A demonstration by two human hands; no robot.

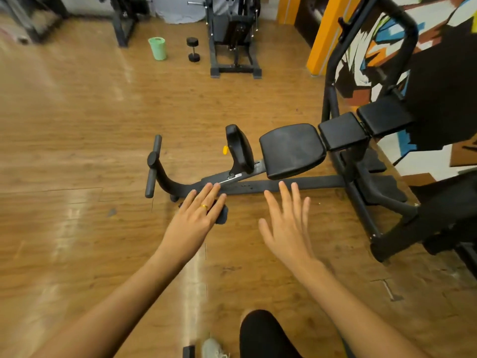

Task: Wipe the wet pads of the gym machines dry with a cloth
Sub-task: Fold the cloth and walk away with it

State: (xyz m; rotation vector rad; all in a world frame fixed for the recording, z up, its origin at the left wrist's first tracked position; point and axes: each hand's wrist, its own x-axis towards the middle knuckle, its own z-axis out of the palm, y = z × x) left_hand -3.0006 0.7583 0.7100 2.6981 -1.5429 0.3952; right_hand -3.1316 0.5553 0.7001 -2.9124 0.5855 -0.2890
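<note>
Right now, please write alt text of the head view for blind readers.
The left hand and right hand, both open, reach toward a black gym machine on a wooden floor. Its seat pad lies ahead; a green bucket and a dumbbell stand farther back.

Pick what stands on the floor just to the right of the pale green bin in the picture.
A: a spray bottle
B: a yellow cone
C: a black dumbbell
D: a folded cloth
C: a black dumbbell stands on end on the wooden floor beside the green bin, with a gap between them.
</note>
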